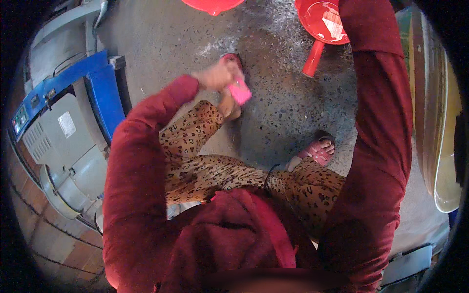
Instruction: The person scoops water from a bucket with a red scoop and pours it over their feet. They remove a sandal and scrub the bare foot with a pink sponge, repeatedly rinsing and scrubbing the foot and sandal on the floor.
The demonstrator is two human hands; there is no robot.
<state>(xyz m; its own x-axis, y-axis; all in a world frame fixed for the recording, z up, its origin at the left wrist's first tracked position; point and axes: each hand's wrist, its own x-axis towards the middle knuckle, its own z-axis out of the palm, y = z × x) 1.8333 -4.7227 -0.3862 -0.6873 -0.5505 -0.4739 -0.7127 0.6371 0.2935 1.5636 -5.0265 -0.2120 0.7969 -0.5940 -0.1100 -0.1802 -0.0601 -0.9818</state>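
Note:
My left hand (216, 76) is closed around a bright pink, block-like thing (240, 91), held above my foot. Motion blurs the hand, and the thing's exact kind cannot be made out. My right arm, in a dark red sleeve (378, 73), reaches up past the top edge, so that hand is out of sight. Nearest to this sleeve is a red plastic dipper (312, 28) with a handle, its round bowl catching a bright reflection. Part of a red plastic basin (213, 6) shows at the top edge.
On the left stands a blue and grey machine (63, 127) beside a brick-coloured tiled floor. Long pale curved boards or panels (442, 171) line the right side. The concrete floor (278, 112) looks wet in places. My sandalled foot (320, 150) rests on it.

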